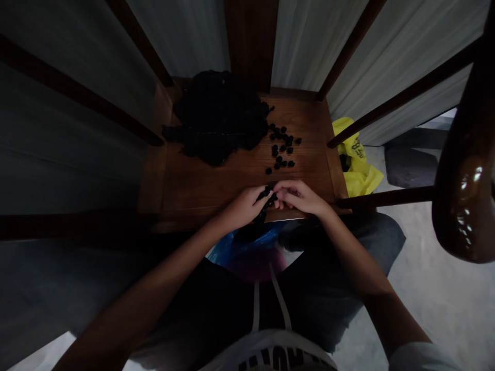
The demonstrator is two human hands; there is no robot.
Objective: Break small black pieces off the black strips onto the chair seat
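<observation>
1. Drawstrings (256,304) are hanging down our white shirt (270,353), over dark shorts (344,257).
2. Blue plastic bag (247,243) is showing just past our lap, below the front edge of the wooden board (228,188). A pink patch (255,263) is sitting beside it; we can't tell what it is.
3. Left hand (243,208) is grasping a black strip (266,202) at the board's front edge, fingers closed on it.
4. Right hand (299,198) is pinching the same strip from the other side, fingertips curled, touching the left hand's fingers.
5. Small black pieces (280,147) are lying scattered on the board, ahead of our hands.
6. Black heap (216,118) is sitting at the board's far left, just beside those pieces.
7. Yellow bag (358,165) is lying on the floor (425,288) off the board's right side.
8. Dark wooden bars (398,98) are framing the board, with grey curtains (402,62) behind.
</observation>
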